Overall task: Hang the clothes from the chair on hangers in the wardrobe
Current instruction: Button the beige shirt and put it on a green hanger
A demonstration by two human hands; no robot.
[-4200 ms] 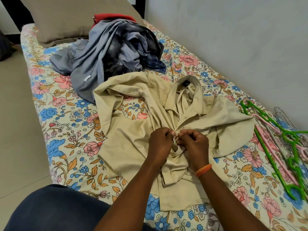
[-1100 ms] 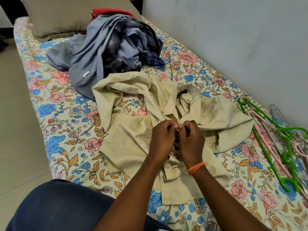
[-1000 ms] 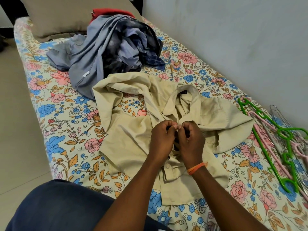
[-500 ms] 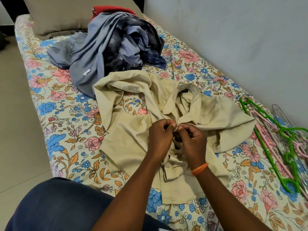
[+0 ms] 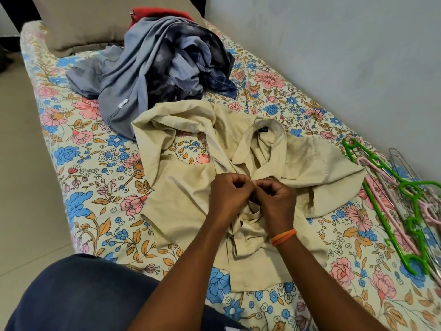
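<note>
A beige collared shirt (image 5: 183,194) lies spread and rumpled on the floral bed sheet (image 5: 95,163), collar toward the wall. My left hand (image 5: 228,194) and my right hand (image 5: 276,199) meet over its front placket just below the collar, each pinching the fabric edge with thumb and fingertips. The button or hole between them is hidden by my fingers. Green hangers (image 5: 410,206) and pink hangers (image 5: 379,194) lie on the bed at the right, beside the shirt's sleeve.
A heap of grey, blue and dark clothes (image 5: 152,68) with a red garment (image 5: 155,14) behind it lies farther up the bed, in front of a tan pillow (image 5: 83,20). A white wall (image 5: 334,56) runs along the right. Tiled floor (image 5: 21,187) is left. My knee (image 5: 83,295) is below.
My hands have shifted slightly up the shirt front toward the collar, still pinching the placket. The view has drifted a little; the clothes and hangers lie as before.
</note>
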